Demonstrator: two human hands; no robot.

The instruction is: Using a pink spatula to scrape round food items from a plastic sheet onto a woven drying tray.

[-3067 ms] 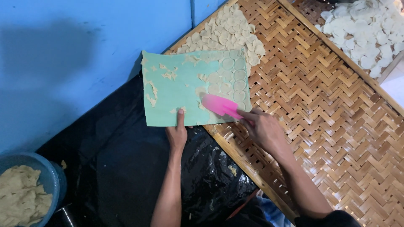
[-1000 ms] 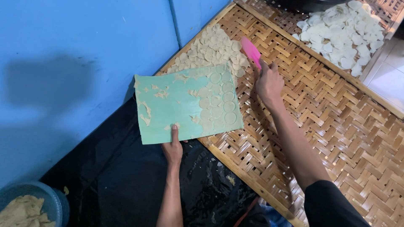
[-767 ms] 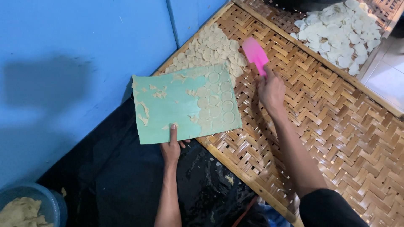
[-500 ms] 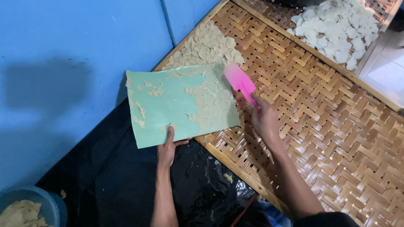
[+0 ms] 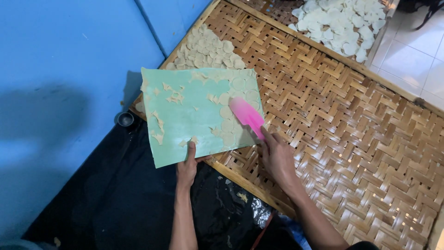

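Your single head-worn camera looks steeply down from close above your forearms, facing the pale green flat board (image 5: 194, 115) and the woven bamboo tray (image 5: 351, 139) beside the blue wall (image 5: 60, 69).

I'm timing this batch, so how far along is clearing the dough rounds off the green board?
Done: the board's left part is bare apart from scraps, and rounds lie piled on the woven tray. In hand: the right hand works the pink spatula. Left: the rounds along the right edge.

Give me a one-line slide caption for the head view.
Left hand steadies a green board of dough rounds while right hand works a pink spatula over a woven tray.
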